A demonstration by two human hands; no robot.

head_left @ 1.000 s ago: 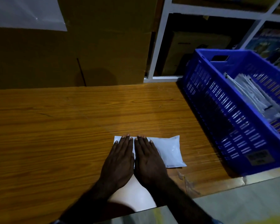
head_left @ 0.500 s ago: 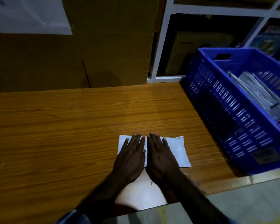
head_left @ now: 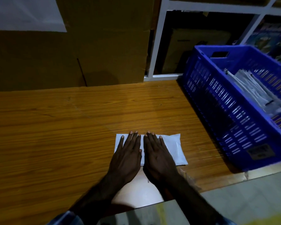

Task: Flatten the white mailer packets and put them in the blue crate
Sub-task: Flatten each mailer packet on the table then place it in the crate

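Note:
A white mailer packet [head_left: 175,148] lies flat on the wooden table [head_left: 71,127] near its front edge. My left hand [head_left: 128,153] presses palm down on the packet's left half, fingers straight. My right hand [head_left: 157,153] presses beside it on the middle, fingers straight too. The packet's right end shows uncovered and slightly puffed. The blue crate [head_left: 234,114] stands on the table to the right, with several white mailer packets [head_left: 256,95] stacked inside it.
Large cardboard boxes [head_left: 88,46] stand behind the table. A white shelf frame [head_left: 157,46] holds more boxes at the back right. The table's front edge [head_left: 217,184] runs just below my wrists, with grey floor beyond it.
Both hands stayed flat on the packet and have slid slightly apart, showing a strip of white between them. The camera shifted a little.

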